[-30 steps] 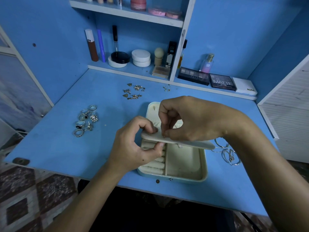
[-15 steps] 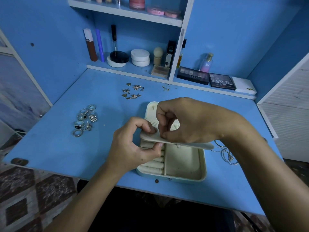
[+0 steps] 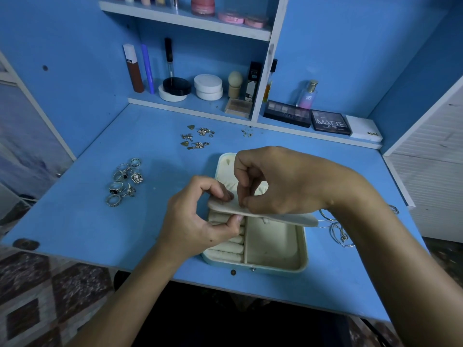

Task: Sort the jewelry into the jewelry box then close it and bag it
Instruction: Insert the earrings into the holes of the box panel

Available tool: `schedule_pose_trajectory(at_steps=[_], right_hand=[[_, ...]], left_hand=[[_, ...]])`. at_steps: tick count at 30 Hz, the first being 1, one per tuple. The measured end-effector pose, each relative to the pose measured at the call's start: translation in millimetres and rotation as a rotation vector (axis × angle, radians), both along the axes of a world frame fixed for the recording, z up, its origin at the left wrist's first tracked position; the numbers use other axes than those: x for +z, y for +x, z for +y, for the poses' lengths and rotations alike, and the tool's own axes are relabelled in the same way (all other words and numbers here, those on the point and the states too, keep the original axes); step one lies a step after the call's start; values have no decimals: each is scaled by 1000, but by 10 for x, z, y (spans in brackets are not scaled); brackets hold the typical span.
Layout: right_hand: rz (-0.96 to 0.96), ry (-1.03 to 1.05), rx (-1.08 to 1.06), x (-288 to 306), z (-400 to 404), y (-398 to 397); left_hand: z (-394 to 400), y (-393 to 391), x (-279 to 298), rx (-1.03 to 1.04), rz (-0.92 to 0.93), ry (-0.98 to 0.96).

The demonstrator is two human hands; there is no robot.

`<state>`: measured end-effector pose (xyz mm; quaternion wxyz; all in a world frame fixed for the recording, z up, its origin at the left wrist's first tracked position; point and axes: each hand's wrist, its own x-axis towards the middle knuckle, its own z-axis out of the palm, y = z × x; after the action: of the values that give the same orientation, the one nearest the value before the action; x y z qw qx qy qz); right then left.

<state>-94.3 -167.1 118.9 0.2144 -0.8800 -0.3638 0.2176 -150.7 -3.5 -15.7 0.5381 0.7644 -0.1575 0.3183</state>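
1. Head view: my left hand (image 3: 198, 221) pinches the near-left corner of the cream divider flap (image 3: 263, 214), thumb under and forefinger on top, to steady it.
2. My right hand (image 3: 283, 181) pinches the same flap from above, fingers curled onto its upper face; I judge I am working something on it, though what is hidden.
3. Both hands hold the flap above the open jewelry box (image 3: 273, 249), which sits at the worktop's (image 3: 75, 221) near edge, its ring rolls and side compartment showing no jewelry.
4. Nothing looks sorted yet: rings (image 3: 125, 181) lie well left, earrings (image 3: 198, 137) behind the box, necklace chains (image 3: 335, 229) just right of it.
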Motion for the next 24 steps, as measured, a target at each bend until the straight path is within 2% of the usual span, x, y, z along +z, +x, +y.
schedule_pose_trajectory(at_steps=[9,13,20,24], right_hand=[[-30,1,1,-28,-8,-10],[53,79,-4,-39,-80,12],[356,515,-228,-227,-314,218],[434,742,-386,-427,-482,409]], left_hand=[[2,-17,1,5,-22,34],[14,17,10,-12,-63,92],[26,124,98,-10,-28,88],[33,284,231,-1,40,65]])
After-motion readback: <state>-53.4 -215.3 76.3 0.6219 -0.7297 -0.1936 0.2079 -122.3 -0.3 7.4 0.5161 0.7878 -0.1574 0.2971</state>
